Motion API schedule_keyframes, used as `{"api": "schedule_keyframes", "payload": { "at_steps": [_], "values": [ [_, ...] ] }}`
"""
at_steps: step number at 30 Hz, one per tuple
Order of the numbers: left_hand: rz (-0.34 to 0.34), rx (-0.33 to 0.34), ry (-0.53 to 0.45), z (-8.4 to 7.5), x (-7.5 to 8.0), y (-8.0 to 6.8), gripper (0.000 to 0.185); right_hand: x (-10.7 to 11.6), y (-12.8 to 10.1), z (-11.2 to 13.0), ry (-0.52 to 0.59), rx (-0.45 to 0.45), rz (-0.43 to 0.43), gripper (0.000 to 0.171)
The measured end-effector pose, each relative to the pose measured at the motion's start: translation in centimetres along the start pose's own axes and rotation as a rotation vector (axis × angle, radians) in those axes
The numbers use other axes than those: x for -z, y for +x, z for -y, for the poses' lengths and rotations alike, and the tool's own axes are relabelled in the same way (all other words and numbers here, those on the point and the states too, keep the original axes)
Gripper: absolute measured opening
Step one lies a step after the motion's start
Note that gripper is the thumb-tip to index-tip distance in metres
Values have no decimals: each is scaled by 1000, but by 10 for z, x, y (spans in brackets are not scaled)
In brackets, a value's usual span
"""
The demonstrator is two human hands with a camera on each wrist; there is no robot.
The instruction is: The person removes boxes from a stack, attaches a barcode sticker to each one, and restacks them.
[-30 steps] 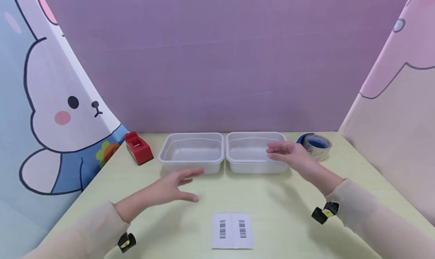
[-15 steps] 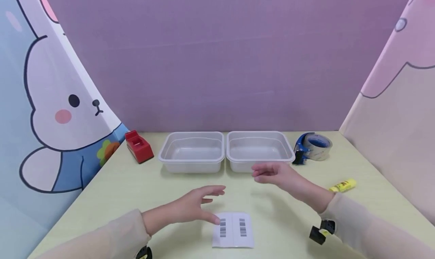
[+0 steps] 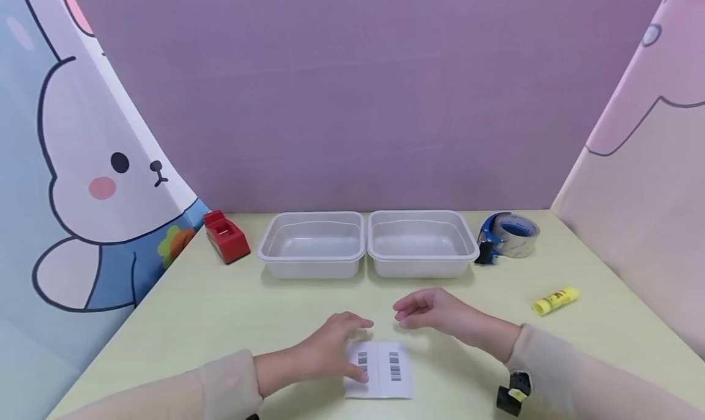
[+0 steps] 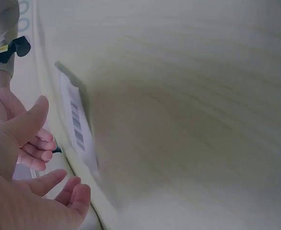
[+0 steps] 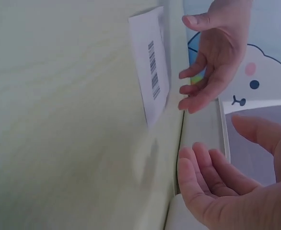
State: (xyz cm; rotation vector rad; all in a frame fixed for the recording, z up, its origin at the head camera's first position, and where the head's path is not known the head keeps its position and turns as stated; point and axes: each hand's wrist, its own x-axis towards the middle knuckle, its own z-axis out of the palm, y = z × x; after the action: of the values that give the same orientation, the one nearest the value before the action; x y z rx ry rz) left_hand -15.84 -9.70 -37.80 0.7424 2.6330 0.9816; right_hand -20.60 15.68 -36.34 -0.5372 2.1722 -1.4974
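Observation:
A white sheet with a crease down its middle and two printed barcodes (image 3: 385,390) lies flat near the table's front edge. My left hand (image 3: 329,348) hovers over its left part, thumb spread from the fingers, and covers some of one barcode. In the left wrist view a gap shows between that hand and the sheet (image 4: 77,120). Beyond the sheet, to its upper right, my right hand (image 3: 437,313) is held above the table with fingers loosely bent and nothing in them. The right wrist view shows this hand (image 5: 231,187) apart from the sheet (image 5: 149,62).
Two white plastic tubs (image 3: 311,268) stand side by side at the back. To their left sits a red tape dispenser (image 3: 227,239). On their right is a clear tape roll on a blue dispenser (image 3: 518,242). A yellow glue stick (image 3: 556,300) lies at the right.
Both hands have come towards the sheet: the left moved right and nearer, the right came back from over the right tub. The glue stick and blue tape dispenser are uncovered.

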Motion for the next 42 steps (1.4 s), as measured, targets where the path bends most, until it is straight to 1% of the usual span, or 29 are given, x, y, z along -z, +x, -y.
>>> {"api": "schedule_keyframes", "payload": {
  "at_steps": [3, 11, 15, 18, 22, 26, 32, 34, 38, 42],
  "values": [
    [-12, 9, 44, 1, -5, 2, 78, -4, 0, -1, 4, -12, 22, 41],
    [-25, -25, 131, 2, -13, 7, 64, -10, 2, -8, 9, -33, 86, 40],
    [-24, -19, 135, 2, -15, 8, 60, -12, 2, -9, 23, -48, 110, 41],
    [-27, -11, 123, 3, -15, 10, 51, -13, 2, -10, 21, -47, 123, 40],
    [-41, -23, 65, 5, -14, 14, 33, -14, 2, -11, 31, -50, 146, 34],
    [-33, -33, -35, 8, -12, 17, 20, -17, 2, -12, 53, -44, 171, 30],
    [6, -41, -191, 11, -6, 22, 9, -20, 1, -10, 40, -13, 156, 23],
    [9, -37, -226, 12, -4, 24, 7, -20, 2, -9, 24, 2, 147, 21],
    [-10, -2, -264, 14, 0, 27, 4, -18, 2, -8, -13, 22, 115, 18],
    [-35, 56, -309, 15, 4, 29, 4, -16, 2, -7, 0, -1, 85, 19]
  ]
}}
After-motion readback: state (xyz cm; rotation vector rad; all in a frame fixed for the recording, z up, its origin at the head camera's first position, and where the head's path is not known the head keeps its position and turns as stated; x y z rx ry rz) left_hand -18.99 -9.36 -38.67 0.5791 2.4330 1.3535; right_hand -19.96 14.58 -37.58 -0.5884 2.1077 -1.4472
